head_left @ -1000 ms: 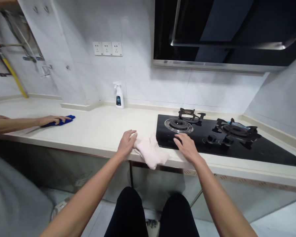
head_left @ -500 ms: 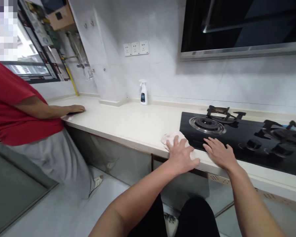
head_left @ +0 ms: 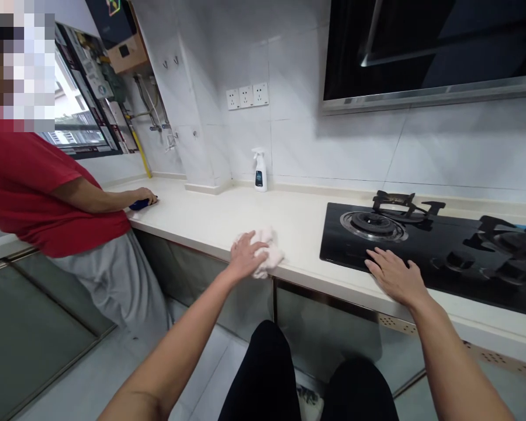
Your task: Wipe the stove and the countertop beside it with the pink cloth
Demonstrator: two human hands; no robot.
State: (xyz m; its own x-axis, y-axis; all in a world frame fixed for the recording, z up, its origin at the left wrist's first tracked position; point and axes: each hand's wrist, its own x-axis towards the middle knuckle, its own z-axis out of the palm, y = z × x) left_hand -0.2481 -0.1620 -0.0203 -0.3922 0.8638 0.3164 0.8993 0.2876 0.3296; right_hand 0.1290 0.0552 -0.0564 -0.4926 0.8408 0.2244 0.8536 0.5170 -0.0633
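My left hand (head_left: 244, 255) presses down on a crumpled pale pink cloth (head_left: 267, 252) near the front edge of the cream countertop (head_left: 210, 213). Its fingers lie over the cloth and curl on it. My right hand (head_left: 394, 276) lies flat with fingers spread on the front edge of the black glass gas hob (head_left: 429, 257), holding nothing. The hob has two burners with black pan supports (head_left: 405, 204) and knobs between them.
A person in a red shirt (head_left: 30, 193) stands at the left, a hand on a blue cloth (head_left: 141, 204) on the counter. A white spray bottle (head_left: 259, 170) stands by the tiled wall. A black range hood (head_left: 433, 52) hangs above the hob.
My left hand has slid the pink cloth leftward along the counter, away from the hob. My right hand stays on the hob's front edge. The view swung left and now takes in the other person.
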